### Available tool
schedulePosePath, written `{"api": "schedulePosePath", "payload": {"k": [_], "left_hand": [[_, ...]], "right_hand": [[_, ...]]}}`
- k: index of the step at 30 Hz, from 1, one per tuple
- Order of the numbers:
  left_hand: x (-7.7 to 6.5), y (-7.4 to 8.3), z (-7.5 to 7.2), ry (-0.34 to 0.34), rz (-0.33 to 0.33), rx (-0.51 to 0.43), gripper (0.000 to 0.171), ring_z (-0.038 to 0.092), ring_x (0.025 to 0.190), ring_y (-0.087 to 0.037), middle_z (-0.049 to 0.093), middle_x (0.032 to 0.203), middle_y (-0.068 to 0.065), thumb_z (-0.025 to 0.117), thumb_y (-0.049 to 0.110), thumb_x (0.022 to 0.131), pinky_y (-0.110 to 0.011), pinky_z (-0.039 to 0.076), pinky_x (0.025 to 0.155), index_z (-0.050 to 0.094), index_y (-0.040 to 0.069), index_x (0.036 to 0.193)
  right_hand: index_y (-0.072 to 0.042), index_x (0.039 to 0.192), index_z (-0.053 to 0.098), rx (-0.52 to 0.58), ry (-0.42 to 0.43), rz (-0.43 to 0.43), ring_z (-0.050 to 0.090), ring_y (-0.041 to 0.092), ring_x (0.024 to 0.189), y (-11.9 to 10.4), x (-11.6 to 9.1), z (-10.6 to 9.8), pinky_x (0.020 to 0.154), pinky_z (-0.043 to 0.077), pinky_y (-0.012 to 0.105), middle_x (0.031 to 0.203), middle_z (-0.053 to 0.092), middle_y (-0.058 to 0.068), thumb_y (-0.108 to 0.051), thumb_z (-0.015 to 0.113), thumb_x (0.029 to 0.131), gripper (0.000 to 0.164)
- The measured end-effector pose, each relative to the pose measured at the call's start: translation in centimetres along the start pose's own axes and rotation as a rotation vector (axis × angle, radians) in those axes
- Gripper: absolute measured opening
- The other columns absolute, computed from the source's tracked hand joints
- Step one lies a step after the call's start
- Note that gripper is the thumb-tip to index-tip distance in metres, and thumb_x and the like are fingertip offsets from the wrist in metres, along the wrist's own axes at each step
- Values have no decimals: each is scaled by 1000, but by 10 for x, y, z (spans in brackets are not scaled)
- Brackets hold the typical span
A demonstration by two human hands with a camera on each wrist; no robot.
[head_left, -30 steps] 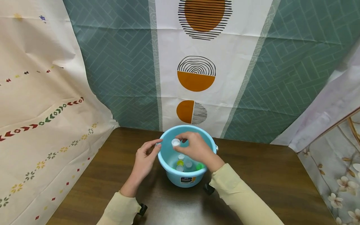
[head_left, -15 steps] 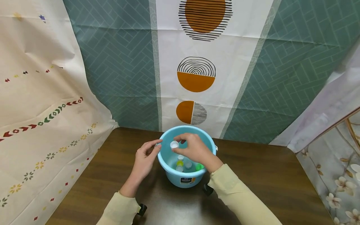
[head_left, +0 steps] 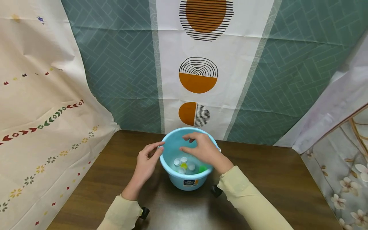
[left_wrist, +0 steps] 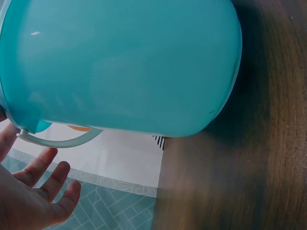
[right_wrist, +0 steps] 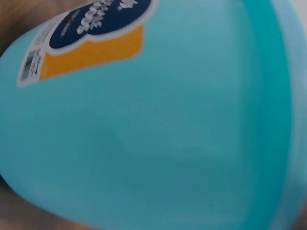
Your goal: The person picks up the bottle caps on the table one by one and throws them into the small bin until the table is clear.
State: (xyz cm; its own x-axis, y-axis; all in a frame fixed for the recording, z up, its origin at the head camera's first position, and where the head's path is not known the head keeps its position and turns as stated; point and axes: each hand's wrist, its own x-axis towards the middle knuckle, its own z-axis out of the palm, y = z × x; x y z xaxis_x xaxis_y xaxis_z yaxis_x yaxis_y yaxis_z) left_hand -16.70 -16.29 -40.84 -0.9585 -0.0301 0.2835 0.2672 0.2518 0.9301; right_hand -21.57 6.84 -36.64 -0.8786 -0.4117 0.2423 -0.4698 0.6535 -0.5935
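A light blue bucket [head_left: 187, 182] stands upright on the table, its label facing me. Several small bottle caps lie at its bottom: white caps [head_left: 177, 162], clear caps [head_left: 191, 167], a yellow cap [head_left: 183, 165] and something bright green [head_left: 202, 168]. My left hand [head_left: 146, 161] pinches the left rim between thumb and forefinger; its other fingers spread near the handle [left_wrist: 62, 142] in the left wrist view. Over the bucket's right side hangs my right hand [head_left: 203, 148], thumb and fingers apart, holding nothing. The right wrist view shows the bucket wall [right_wrist: 168, 143] but not the hand.
Under the bucket is a dark wooden table [head_left: 258, 179]. A patterned green and white cloth [head_left: 132, 80] hangs close behind it. A cream cloth [head_left: 51, 95] is at the left and a floral cloth [head_left: 342, 179] at the right.
The white cap that my right hand was pinching has dropped and now lies among the others in the bucket. My right thumb and fingers have parted. My left hand stays at the rim.
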Motion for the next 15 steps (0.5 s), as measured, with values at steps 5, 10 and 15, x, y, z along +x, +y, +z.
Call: {"api": "schedulePosePath", "payload": {"k": [5, 10, 15], "left_hand": [[3, 1, -5, 4, -8, 24, 30, 61, 101, -22, 61, 117, -7, 62, 25, 91, -22, 50, 78, 66, 13, 118], [11, -6, -10, 0, 15, 74, 32, 59, 107, -20, 59, 122, -3, 61, 31, 91, -25, 50, 81, 64, 16, 120], [22, -21, -22, 89, 57, 179, 40, 52, 120, -15, 56, 128, 6, 58, 46, 89, -38, 47, 92, 60, 27, 124]], "right_hand": [[-27, 115, 66, 2, 53, 57, 58, 14, 101, 9, -6, -21, 82, 50, 33, 111, 64, -13, -48, 71, 78, 42], [-24, 116, 65, -36, 155, 104, 58, 18, 101, 33, -23, -48, 79, 52, 37, 115, 64, -4, -46, 70, 80, 43], [-18, 124, 60, -130, 274, 183, 56, 23, 110, 61, -49, -74, 85, 50, 45, 122, 60, 3, -45, 67, 83, 50]]}}
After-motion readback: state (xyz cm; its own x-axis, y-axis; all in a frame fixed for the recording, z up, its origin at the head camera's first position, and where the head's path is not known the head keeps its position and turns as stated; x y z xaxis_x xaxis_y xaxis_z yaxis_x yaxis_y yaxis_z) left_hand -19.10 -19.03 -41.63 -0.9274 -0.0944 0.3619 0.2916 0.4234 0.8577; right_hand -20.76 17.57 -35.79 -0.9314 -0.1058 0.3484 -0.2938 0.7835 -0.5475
